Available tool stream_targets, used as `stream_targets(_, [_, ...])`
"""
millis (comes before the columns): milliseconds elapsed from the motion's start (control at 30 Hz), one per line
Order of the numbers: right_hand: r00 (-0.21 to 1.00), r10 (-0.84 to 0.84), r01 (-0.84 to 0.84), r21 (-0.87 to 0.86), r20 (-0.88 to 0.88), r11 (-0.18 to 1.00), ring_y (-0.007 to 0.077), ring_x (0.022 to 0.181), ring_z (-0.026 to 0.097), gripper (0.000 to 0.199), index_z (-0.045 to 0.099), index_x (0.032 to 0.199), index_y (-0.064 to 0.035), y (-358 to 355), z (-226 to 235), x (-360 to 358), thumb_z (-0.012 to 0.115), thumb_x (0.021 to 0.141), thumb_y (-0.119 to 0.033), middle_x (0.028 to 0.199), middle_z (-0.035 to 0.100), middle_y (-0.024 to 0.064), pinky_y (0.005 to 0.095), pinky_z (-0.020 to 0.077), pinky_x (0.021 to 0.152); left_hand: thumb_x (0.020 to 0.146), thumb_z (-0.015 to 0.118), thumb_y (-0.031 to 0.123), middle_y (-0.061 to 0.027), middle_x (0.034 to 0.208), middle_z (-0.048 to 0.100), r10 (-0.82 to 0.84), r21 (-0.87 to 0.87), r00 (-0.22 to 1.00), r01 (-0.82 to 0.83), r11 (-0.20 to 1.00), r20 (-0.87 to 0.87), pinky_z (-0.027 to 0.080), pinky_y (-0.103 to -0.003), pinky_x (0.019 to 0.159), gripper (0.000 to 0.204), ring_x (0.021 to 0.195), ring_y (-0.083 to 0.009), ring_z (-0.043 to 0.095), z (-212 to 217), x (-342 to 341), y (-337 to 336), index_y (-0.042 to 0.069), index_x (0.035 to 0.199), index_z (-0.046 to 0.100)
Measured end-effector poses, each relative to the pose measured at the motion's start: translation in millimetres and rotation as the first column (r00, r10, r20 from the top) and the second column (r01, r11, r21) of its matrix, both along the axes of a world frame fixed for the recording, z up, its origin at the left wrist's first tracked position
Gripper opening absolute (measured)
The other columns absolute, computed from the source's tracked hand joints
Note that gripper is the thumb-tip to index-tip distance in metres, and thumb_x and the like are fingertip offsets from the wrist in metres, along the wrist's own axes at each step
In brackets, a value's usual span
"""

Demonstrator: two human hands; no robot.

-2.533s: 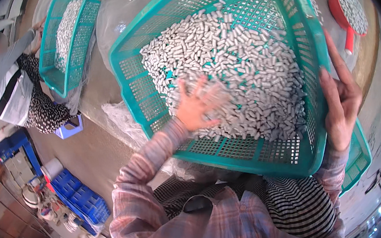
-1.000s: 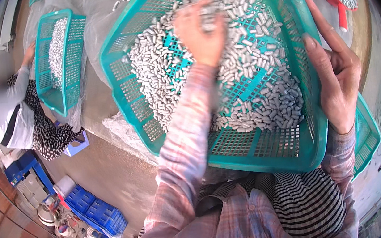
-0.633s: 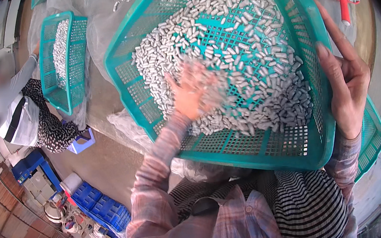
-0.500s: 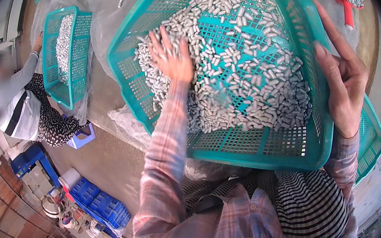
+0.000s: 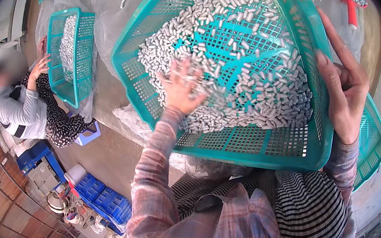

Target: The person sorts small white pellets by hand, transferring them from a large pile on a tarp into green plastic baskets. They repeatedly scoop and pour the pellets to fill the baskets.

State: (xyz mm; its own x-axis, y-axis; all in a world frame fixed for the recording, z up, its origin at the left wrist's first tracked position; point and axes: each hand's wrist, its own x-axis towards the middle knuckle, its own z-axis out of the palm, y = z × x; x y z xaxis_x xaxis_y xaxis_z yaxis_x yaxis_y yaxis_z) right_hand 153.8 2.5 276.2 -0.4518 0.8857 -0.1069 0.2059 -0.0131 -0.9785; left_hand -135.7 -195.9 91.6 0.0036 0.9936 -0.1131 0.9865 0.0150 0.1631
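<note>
The teal mesh basket, tilted in the centre of the frame, looks light and stiff but a little bendable under its load of small loose white pieces; the right hand grasps its right rim, the sensible place to hold. The left hand lies spread, fingers released, on the pieces, which would roll and spill easily. Blue crates sit at lower left; no labels can be read.
</note>
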Motion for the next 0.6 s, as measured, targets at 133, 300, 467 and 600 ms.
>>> stream_targets(133, [0.998, 0.048, -0.049, 0.011, 0.048, 0.999, 0.0020, 0.096, 0.057, 0.047, 0.040, 0.139, 0.0041, 3.7, 5.9, -7.4, 0.051, 0.093, 0.001, 0.139, 0.049, 0.0105, 0.0140, 0.0437, 0.080, 0.087, 0.054, 0.048, -0.0145, 0.153, 0.022, 0.628, 0.199, 0.752, -0.659, 0.725, 0.201, 0.007, -0.057, 0.110, 0.075, 0.139, -0.0416, 0.015, -17.2, 2.4, 78.8, 0.015, 0.148, 0.027])
stream_targets(300, [0.999, 0.031, -0.032, 0.009, 0.010, 0.999, 0.0007, 0.092, 0.056, 0.047, 0.040, 0.139, 0.0034, 5.4, 7.1, -16.6, 0.051, 0.093, 0.001, 0.136, 0.051, 0.0098, 0.0128, 0.0422, 0.077, 0.083, 0.060, 0.047, -0.0255, 0.145, 0.024, 0.288, 0.393, 0.847, -0.475, 0.788, 0.447, 0.016, -0.060, 0.107, 0.081, 0.133, -0.0478, 0.021, 38.8, 100.2, 164.9, 0.007, 0.145, 0.027])
stream_targets(467, [0.999, 0.008, -0.008, -0.013, 0.049, 1.000, 0.0050, 0.100, 0.057, 0.048, 0.039, 0.140, 0.0030, 1.0, 6.8, -11.3, 0.051, 0.094, -0.001, 0.132, 0.054, 0.0098, 0.0163, 0.0434, 0.084, 0.074, 0.066, 0.050, -0.0084, 0.154, 0.022, -0.236, 0.159, 0.871, 0.184, 0.970, 0.431, 0.008, -0.067, 0.107, 0.076, 0.141, -0.0382, 0.016, 48.6, 153.1, 77.4, 0.022, 0.141, 0.041])
stream_targets(600, [0.996, -0.092, 0.091, -0.026, -0.019, 0.995, -0.0026, 0.069, 0.043, 0.047, 0.043, 0.137, 0.0028, 5.6, -10.5, 0.5, 0.053, 0.092, 0.001, 0.115, 0.061, 0.0026, 0.0138, 0.0314, 0.059, 0.076, 0.059, 0.059, -0.0080, 0.157, 0.017, -0.045, -0.059, 0.997, 0.048, 0.997, 0.061, -0.004, -0.072, 0.103, 0.072, 0.144, -0.0376, 0.011, 4.0, 32.6, -7.0, 0.034, 0.140, 0.041])
